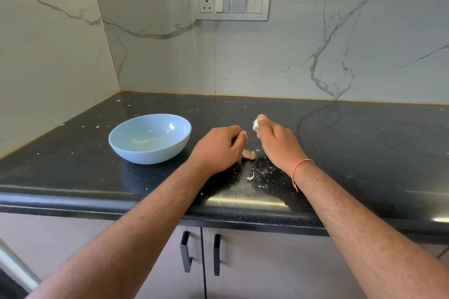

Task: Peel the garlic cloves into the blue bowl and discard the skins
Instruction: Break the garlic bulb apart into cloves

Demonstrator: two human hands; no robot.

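- A pale, papery-skinned piece of garlic (255,126) is pinched between thumb and fingers of the right hand (277,143), held above the glossy black stone counter (364,143)
- The left hand (218,148) is seen curled with thumb against fingers; whether anything is gripped cannot be told
- Two small garlic cloves (248,154) are seen lying on the counter between the hands, and a curled skin scrap (250,177) nearer the front edge
- The round light-blue bowl (121,145) is placed left of the left hand, apart from it
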